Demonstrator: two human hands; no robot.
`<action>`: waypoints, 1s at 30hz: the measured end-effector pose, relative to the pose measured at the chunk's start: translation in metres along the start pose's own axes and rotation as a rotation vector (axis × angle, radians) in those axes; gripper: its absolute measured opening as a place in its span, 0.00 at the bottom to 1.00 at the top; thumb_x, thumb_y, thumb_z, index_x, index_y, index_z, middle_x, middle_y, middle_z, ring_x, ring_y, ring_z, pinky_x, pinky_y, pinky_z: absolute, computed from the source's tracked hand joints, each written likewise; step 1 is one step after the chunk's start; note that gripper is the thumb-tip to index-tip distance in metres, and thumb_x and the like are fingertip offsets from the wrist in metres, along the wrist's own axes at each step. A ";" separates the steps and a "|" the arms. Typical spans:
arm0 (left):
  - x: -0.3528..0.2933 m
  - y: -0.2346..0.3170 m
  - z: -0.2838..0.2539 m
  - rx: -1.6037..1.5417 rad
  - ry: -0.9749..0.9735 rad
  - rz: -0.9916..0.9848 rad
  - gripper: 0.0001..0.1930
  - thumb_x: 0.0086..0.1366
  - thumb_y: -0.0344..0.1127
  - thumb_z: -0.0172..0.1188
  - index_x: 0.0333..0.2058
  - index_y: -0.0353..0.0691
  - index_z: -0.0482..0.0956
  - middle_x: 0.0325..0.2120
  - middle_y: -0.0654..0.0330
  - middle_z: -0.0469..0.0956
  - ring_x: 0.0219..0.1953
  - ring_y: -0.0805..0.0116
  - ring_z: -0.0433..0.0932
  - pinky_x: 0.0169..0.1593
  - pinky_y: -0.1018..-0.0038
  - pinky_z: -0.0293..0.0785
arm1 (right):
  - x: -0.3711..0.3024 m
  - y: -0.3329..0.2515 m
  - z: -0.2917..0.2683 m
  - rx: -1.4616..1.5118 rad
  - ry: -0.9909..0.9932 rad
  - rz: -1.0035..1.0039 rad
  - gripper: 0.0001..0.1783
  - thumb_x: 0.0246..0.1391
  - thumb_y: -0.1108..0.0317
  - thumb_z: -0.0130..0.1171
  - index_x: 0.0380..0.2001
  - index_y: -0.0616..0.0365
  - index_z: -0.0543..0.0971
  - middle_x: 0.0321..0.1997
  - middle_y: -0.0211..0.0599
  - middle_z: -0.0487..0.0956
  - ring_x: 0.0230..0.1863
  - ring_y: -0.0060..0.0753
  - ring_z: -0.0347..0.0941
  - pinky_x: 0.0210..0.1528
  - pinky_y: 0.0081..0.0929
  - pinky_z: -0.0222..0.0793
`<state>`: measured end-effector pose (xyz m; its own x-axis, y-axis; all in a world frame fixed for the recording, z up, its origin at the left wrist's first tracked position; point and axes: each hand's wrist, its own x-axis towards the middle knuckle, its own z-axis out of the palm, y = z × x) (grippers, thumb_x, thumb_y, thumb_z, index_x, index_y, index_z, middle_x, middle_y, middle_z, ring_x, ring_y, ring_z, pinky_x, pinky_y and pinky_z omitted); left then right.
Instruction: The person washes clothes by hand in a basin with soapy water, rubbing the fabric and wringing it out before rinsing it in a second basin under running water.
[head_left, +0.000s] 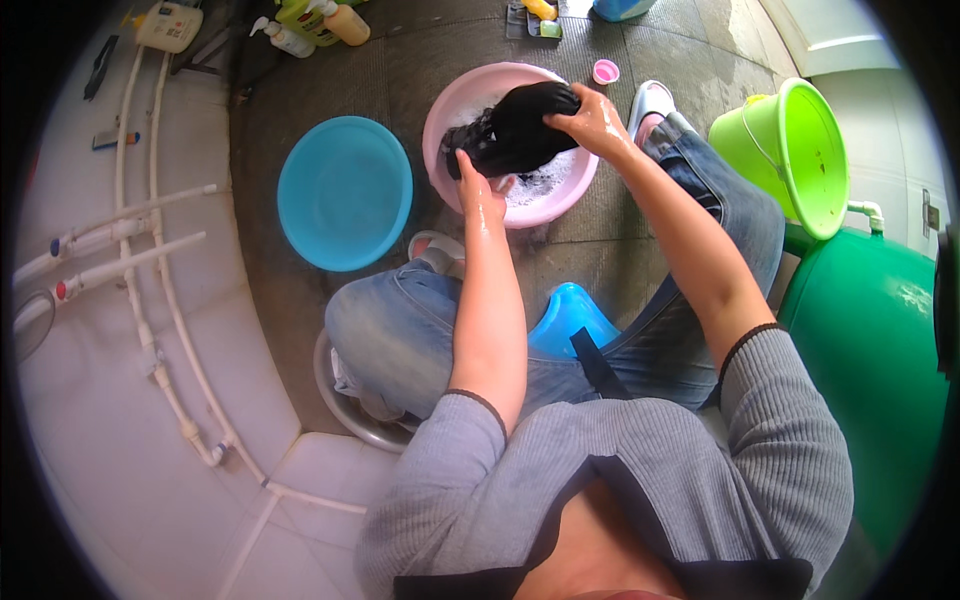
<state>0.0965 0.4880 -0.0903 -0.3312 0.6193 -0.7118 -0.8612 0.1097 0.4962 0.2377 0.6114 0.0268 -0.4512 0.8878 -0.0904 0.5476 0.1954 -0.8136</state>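
A dark, wet black cloth (525,125) hung over the pink basin (545,216), its lower left part down by the foamy water (540,188) inside. The right hand (592,122) pinched the cloth's upper right end between thumb and fingers. The left hand (482,188) had its thumb against the lower left part, with its fingers partly hidden; whether it gripped the cloth, I could not tell. Suds clung to both hands. The basin stood on the grey floor (600,255), between a blue basin (345,195) nearer the floor's left edge and a lime-green bucket (765,150) near its right edge. Just beyond the pink basin's far right rim sat a small pink cup (606,72). Toward the floor's far left corner stood a white pump bottle (287,40) and a peach-coloured pump bottle (348,24). Nearer the person, a bright blue stool (572,315) showed between the knees, a metal basin (323,372) lay beside the left leg, and a large green tank (870,350) stood on the right.
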 end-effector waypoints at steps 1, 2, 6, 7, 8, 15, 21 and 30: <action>0.003 -0.005 -0.007 -0.141 0.096 -0.182 0.50 0.49 0.70 0.52 0.58 0.32 0.50 0.51 0.41 0.61 0.50 0.47 0.67 0.43 0.56 0.73 | -0.002 -0.009 0.009 -0.029 0.085 -0.014 0.20 0.35 0.62 0.64 0.34 0.62 0.76 0.29 0.47 0.79 0.32 0.42 0.76 0.36 0.32 0.70; 0.003 -0.017 0.000 -0.276 0.172 -0.377 0.57 0.45 0.74 0.52 0.60 0.34 0.43 0.54 0.38 0.56 0.52 0.43 0.64 0.46 0.56 0.72 | -0.004 -0.013 0.010 -0.067 0.188 -0.022 0.20 0.35 0.63 0.63 0.34 0.59 0.76 0.30 0.49 0.78 0.36 0.48 0.75 0.38 0.36 0.70; -0.038 -0.038 0.047 -0.349 -0.348 -0.192 0.55 0.44 0.78 0.44 0.59 0.35 0.52 0.57 0.48 0.58 0.55 0.47 0.63 0.56 0.56 0.63 | -0.042 -0.016 0.034 -0.184 0.259 -0.174 0.29 0.34 0.69 0.64 0.45 0.56 0.70 0.32 0.51 0.76 0.33 0.53 0.74 0.37 0.42 0.68; -0.033 -0.026 0.042 -0.382 -0.513 0.003 0.46 0.52 0.73 0.41 0.53 0.34 0.63 0.52 0.54 0.66 0.52 0.56 0.68 0.54 0.61 0.66 | -0.063 -0.034 0.038 -0.164 0.212 -0.166 0.31 0.32 0.70 0.63 0.47 0.53 0.69 0.32 0.50 0.76 0.33 0.53 0.73 0.37 0.44 0.67; -0.028 -0.018 0.031 -0.404 -0.560 -0.136 0.38 0.57 0.68 0.41 0.47 0.35 0.69 0.42 0.53 0.74 0.45 0.59 0.73 0.51 0.63 0.69 | -0.087 -0.051 0.037 -0.151 0.166 -0.154 0.34 0.31 0.72 0.63 0.49 0.51 0.68 0.32 0.49 0.76 0.33 0.54 0.73 0.37 0.45 0.66; 0.007 -0.082 0.027 -0.385 -0.333 -0.026 0.17 0.62 0.35 0.44 0.50 0.42 0.65 0.48 0.54 0.67 0.45 0.58 0.72 0.50 0.62 0.70 | -0.038 0.019 0.065 -0.222 0.196 -0.024 0.16 0.36 0.61 0.57 0.32 0.53 0.77 0.27 0.46 0.76 0.32 0.52 0.74 0.41 0.45 0.68; 0.014 -0.064 -0.012 -1.062 -0.667 -0.413 0.20 0.62 0.39 0.44 0.52 0.41 0.64 0.48 0.50 0.67 0.48 0.56 0.69 0.52 0.63 0.67 | -0.084 -0.011 0.080 -0.126 0.050 -0.071 0.21 0.34 0.53 0.61 0.30 0.56 0.76 0.38 0.48 0.69 0.41 0.53 0.70 0.44 0.44 0.67; 0.016 -0.060 -0.005 -0.442 -0.339 -0.017 0.18 0.59 0.39 0.46 0.49 0.45 0.66 0.43 0.52 0.70 0.43 0.58 0.73 0.44 0.62 0.73 | -0.067 -0.001 0.091 -0.143 0.131 -0.018 0.18 0.37 0.55 0.59 0.29 0.56 0.76 0.33 0.46 0.73 0.37 0.51 0.72 0.40 0.44 0.67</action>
<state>0.1406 0.4874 -0.1339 -0.2357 0.8439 -0.4819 -0.9694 -0.1689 0.1782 0.2037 0.5139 -0.0184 -0.3710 0.9286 0.0063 0.6391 0.2602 -0.7238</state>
